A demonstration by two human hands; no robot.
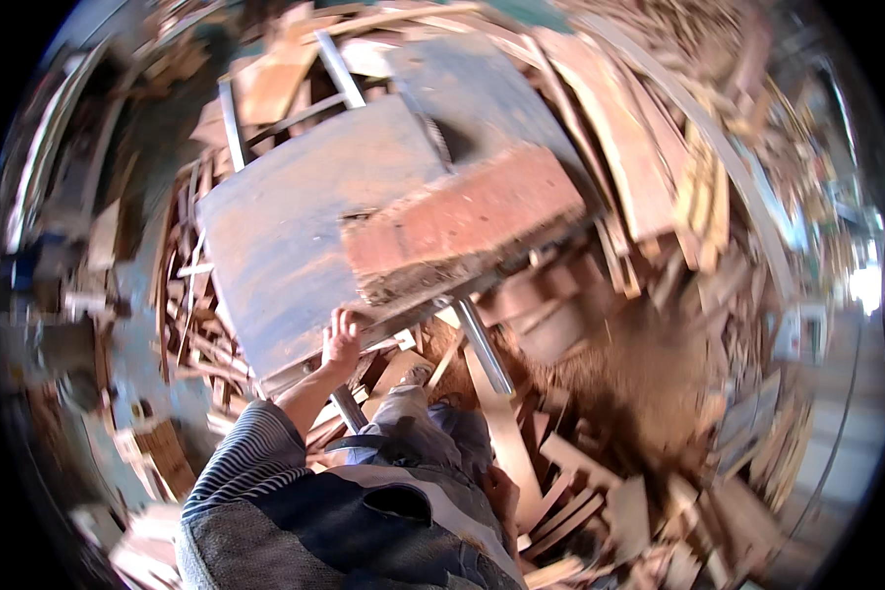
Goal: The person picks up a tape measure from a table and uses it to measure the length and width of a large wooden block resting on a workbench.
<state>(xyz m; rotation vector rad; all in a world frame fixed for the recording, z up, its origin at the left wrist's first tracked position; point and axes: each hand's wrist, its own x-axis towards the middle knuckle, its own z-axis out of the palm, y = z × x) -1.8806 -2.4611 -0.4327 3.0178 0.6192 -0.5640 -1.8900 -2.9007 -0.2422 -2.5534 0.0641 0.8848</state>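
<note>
A thick reddish-brown wood slab (462, 216) with a rough, bark-like near edge lies on a worn grey machine table (305, 206). It spans the right part of the near tabletop, close to the front edge. My left hand (341, 339) is at that front edge, by the slab's near left corner. Its fingers point up onto the tabletop and look slightly apart; I cannot tell if they touch the slab. Low beside my right thigh hangs my right hand (501, 497), partly hidden by my clothing, with its fingers blurred.
Metal rails (339, 69) stick out at the table's far left. A round metal bar (484, 346) projects from its front. Offcuts (570, 492) and sawdust (649, 383) cover the floor around my feet. Long boards (610, 128) lie along the right side.
</note>
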